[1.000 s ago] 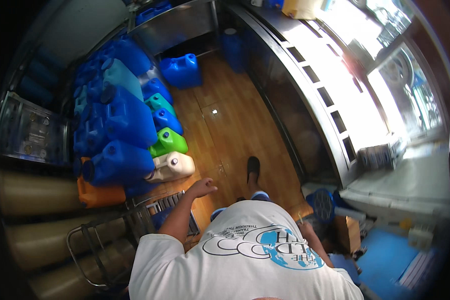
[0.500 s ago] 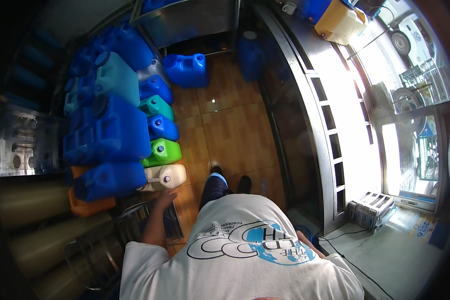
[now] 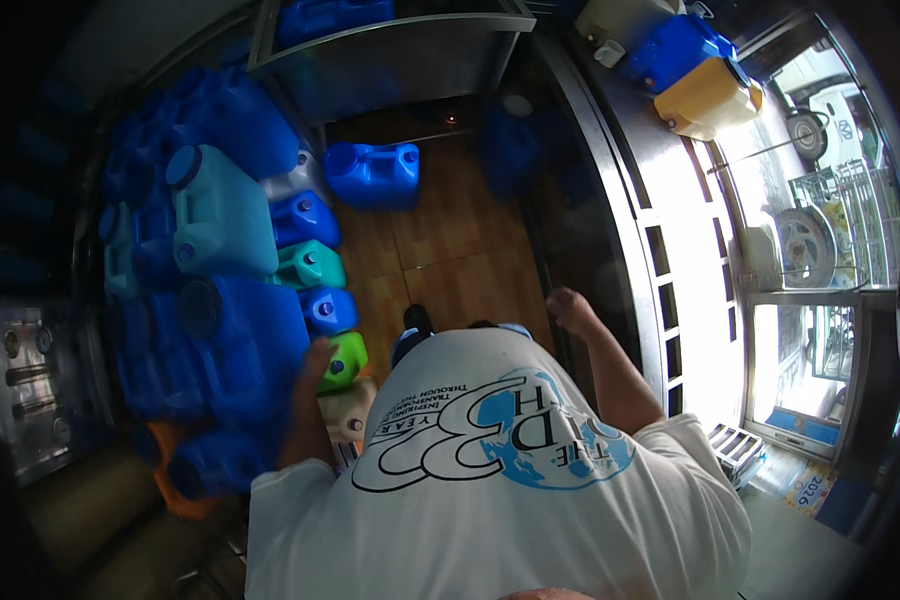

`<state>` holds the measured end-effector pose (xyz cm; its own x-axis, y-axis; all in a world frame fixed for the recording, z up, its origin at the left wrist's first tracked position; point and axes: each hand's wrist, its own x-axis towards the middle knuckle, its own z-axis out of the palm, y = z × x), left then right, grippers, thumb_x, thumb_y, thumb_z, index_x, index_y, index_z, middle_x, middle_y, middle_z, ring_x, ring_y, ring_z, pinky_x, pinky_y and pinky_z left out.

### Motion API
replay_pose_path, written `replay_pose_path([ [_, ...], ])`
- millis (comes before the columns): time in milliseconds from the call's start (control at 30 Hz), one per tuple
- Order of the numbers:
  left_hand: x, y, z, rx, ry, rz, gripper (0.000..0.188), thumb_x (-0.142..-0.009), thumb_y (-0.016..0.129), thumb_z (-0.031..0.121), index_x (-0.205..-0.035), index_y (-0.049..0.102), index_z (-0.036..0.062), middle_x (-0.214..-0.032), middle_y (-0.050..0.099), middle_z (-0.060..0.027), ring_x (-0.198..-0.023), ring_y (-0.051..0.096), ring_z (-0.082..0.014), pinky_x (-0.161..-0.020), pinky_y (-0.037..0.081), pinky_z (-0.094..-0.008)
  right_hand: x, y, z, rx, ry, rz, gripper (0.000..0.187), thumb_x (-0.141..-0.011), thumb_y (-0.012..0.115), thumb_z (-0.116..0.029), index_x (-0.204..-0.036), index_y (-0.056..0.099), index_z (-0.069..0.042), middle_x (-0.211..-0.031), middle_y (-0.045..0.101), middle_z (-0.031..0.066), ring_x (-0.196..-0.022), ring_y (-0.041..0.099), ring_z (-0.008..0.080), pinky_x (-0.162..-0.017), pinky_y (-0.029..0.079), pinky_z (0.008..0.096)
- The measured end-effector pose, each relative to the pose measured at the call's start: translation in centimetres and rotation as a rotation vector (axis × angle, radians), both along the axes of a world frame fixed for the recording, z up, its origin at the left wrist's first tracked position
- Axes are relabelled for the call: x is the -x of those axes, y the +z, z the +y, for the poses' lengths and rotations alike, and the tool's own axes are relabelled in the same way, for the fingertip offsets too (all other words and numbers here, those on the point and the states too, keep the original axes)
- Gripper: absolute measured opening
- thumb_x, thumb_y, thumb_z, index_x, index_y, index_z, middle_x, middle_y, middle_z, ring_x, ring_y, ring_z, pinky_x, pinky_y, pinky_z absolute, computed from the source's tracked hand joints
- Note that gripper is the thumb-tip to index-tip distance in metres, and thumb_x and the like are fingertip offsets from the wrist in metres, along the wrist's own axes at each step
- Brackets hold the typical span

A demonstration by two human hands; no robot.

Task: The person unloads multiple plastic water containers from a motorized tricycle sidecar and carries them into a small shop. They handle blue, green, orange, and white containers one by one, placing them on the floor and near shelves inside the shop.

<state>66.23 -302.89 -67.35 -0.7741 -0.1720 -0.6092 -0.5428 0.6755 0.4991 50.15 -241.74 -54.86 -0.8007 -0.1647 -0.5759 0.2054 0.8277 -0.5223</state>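
My left hand (image 3: 315, 367) is blurred beside the blue jug stack, in front of a bright green jug (image 3: 344, 362); whether it touches a jug I cannot tell. My right hand (image 3: 571, 311) is raised to the right of my body over the dark panel, its fingers loosely curled in, with nothing seen in them. Below the green jug lies a cream jug (image 3: 348, 410), partly covered by my shirt and arm. Farther along the row are a small blue jug (image 3: 328, 311) and a teal jug (image 3: 315, 264). A large blue jug (image 3: 255, 345) stands left of my left hand.
A lone blue jug (image 3: 373, 176) stands on the tiled floor (image 3: 450, 225) ahead, below a metal-framed stand (image 3: 400, 62). A pale teal jug (image 3: 224, 215) tops the left stack. On the right runs a metal ledge (image 3: 642, 180), with a yellow jug (image 3: 710, 97) at its far end.
I have moved forward along the jug row. My left hand has shifted from beside the cream jug to the green one. My right hand has come up into view on the right.
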Motion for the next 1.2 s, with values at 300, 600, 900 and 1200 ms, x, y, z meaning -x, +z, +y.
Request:
replay_pose_path([
  [300,21.9,5.3,-2.8,-0.364,0.532,0.292,0.053,-0.082,0.073,0.037,-0.116,0.06,-0.0006,-0.114,0.063,-0.0159,-0.104,0.06,-0.0222,-0.09,0.047,-0.0354,21.9,5.7,-11.4,-0.208,0.474,0.267,0.03,-0.089,0.058,-0.028,-0.108,0.064,-0.005,-0.107,0.066,0.0157,-0.097,0.064,0.0301,-0.085,0.05,0.0383],
  [600,26.6,-2.2,3.9,-0.358,0.649,-0.005,0.058,-0.079,0.073,0.043,-0.113,0.059,-0.0024,-0.113,0.06,-0.0185,-0.109,0.058,-0.0217,-0.091,0.045,-0.0355,54.3,13.7,-33.5,0.458,0.543,0.805,0.032,-0.088,0.063,-0.026,-0.114,0.06,-0.006,-0.105,0.061,0.0171,-0.098,0.06,0.0363,-0.086,0.048,0.0437],
  [900,47.1,-3.2,6.7,-0.286,0.721,0.044,0.04,-0.084,0.068,0.035,-0.104,0.061,0.0011,-0.092,0.064,-0.0115,-0.087,0.062,-0.019,-0.077,0.047,-0.0322,79.4,10.2,-58.5,-0.152,0.691,1.175,0.041,-0.08,0.063,-0.033,-0.104,0.065,0.0,-0.104,0.065,0.0219,-0.097,0.062,0.0359,-0.086,0.047,0.0481],
  [1200,63.7,-18.3,8.5,-0.563,1.395,0.117,0.083,-0.076,0.078,0.039,-0.131,0.04,-0.0095,-0.127,0.054,-0.021,-0.116,0.054,-0.0246,-0.093,0.044,-0.039,77.9,10.0,-59.3,0.117,0.657,1.247,0.034,-0.081,0.063,-0.025,-0.106,0.062,-0.001,-0.1,0.063,0.0228,-0.092,0.06,0.0386,-0.083,0.047,0.0472],
])
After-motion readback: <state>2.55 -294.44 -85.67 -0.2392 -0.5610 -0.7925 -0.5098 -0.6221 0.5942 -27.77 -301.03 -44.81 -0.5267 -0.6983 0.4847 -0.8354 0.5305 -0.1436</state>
